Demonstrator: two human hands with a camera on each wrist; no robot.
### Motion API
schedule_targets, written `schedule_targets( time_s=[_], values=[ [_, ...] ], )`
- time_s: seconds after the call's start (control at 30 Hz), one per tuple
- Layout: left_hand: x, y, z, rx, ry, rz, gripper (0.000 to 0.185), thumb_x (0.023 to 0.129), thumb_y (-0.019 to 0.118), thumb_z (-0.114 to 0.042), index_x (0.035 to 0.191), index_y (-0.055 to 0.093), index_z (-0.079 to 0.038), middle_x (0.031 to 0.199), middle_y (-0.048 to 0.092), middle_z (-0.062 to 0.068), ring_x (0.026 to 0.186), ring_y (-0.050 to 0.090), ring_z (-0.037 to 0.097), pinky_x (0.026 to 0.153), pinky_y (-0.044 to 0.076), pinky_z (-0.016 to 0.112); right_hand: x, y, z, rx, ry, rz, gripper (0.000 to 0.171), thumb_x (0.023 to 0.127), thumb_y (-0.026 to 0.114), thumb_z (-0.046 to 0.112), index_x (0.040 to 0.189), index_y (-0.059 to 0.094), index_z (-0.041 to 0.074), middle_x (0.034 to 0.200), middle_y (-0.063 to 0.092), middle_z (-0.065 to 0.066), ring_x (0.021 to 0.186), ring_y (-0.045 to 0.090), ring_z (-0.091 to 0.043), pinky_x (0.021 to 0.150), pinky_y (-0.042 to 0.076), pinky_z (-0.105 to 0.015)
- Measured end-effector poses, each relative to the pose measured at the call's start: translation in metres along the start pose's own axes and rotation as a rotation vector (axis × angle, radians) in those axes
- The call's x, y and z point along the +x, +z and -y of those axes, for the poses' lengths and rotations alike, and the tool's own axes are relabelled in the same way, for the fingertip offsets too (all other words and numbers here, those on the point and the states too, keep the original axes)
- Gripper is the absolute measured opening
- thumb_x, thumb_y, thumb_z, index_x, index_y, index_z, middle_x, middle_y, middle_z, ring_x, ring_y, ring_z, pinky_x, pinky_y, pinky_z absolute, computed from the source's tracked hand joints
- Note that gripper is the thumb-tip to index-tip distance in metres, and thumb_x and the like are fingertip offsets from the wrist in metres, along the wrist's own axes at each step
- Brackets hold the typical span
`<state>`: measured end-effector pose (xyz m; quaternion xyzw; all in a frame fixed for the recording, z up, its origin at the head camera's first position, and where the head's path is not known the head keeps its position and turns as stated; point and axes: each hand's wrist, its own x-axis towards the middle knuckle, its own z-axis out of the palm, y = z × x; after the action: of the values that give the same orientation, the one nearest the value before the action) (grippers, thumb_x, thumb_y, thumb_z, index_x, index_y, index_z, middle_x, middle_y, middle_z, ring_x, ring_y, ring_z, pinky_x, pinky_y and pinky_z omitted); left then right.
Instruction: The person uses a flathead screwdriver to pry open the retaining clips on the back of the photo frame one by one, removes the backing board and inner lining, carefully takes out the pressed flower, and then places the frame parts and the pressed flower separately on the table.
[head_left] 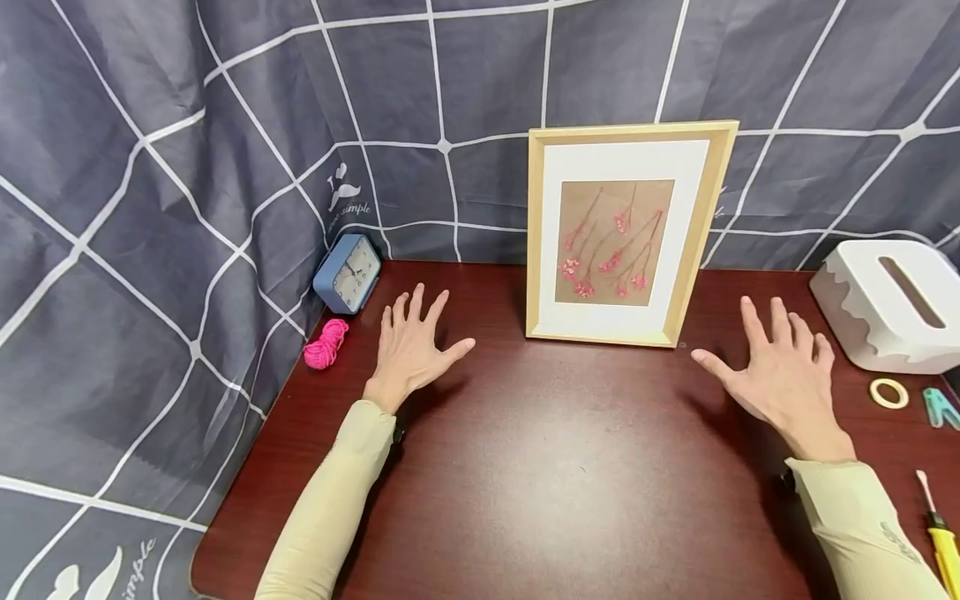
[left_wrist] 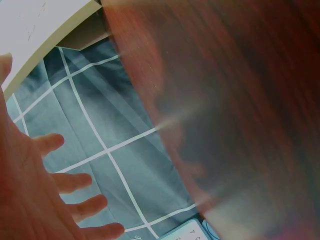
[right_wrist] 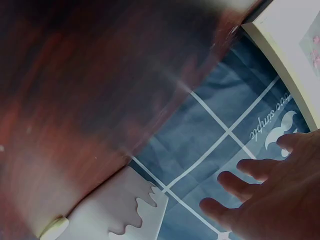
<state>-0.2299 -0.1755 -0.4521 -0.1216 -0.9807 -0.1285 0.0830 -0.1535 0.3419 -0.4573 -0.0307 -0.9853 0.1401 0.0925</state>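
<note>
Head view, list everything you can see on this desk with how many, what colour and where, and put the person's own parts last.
picture frame: one, pale wood, pink dried flowers inside, upright at back centre
alarm clock: one, blue, back left corner
yarn bundle: one, pink, left edge in front of the clock
tissue box: one, white, back right
tape ring: one, cream, in front of the tissue box
clip: one, teal, right edge
utility knife: one, yellow, front right edge
desk: one, dark red-brown
backdrop cloth: one, grey with white grid
left hand: fingers spread, left of the frame
right hand: fingers spread, right of the frame
</note>
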Motion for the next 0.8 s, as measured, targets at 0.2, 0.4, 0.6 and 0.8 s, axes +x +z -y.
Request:
schedule_targets(
  time_s=[0.2, 0.4, 0.6, 0.8],
  values=[
    [-0.001, -0.002, -0.003, -0.039, -0.025, -0.045, 0.094, 0.093, 0.058, -0.081, 0.166, 0.042, -0.025, 0.152, 0.056, 0.02, 0.14, 0.048, 0.045, 0.111, 0.046, 0.065, -0.006, -0.001, 0.003, 0.041, 0.012, -0.025, 0.105, 0.1, 0.057, 0.074, 0.175, 0.017, 0.012, 0.175, 0.018, -0.037, 0.146, 0.026, -0.067, 0.098, 0.024, -0.086],
    [-0.003, -0.006, -0.01, -0.108, -0.042, -0.078, 0.087, 0.094, 0.059, -0.078, 0.16, 0.05, -0.021, 0.139, 0.062, 0.018, 0.125, 0.057, 0.04, 0.104, 0.053, 0.061, -0.009, -0.008, 0.01, 0.127, 0.014, -0.085, 0.098, 0.1, 0.063, 0.065, 0.171, 0.027, 0.007, 0.161, 0.037, -0.04, 0.139, 0.034, -0.067, 0.097, 0.026, -0.084],
    [-0.005, -0.01, -0.023, -0.234, -0.014, -0.148, 0.071, 0.095, 0.066, -0.069, 0.147, 0.06, -0.022, 0.121, 0.069, 0.01, 0.101, 0.067, 0.03, 0.08, 0.062, 0.053, -0.009, -0.02, 0.019, 0.288, -0.004, -0.16, 0.079, 0.102, 0.07, 0.045, 0.161, 0.045, -0.002, 0.144, 0.056, -0.038, 0.134, 0.043, -0.061, 0.1, 0.032, -0.079],
    [0.003, -0.011, -0.035, -0.423, 0.006, -0.199, 0.056, 0.096, 0.072, -0.056, 0.139, 0.067, -0.021, 0.104, 0.072, 0.008, 0.083, 0.066, 0.023, 0.07, 0.052, 0.039, -0.002, -0.034, 0.03, 0.488, 0.044, -0.242, 0.055, 0.101, 0.079, 0.032, 0.147, 0.064, 0.007, 0.109, 0.074, 0.018, 0.092, 0.057, 0.016, 0.083, 0.042, -0.011]
  ],
)
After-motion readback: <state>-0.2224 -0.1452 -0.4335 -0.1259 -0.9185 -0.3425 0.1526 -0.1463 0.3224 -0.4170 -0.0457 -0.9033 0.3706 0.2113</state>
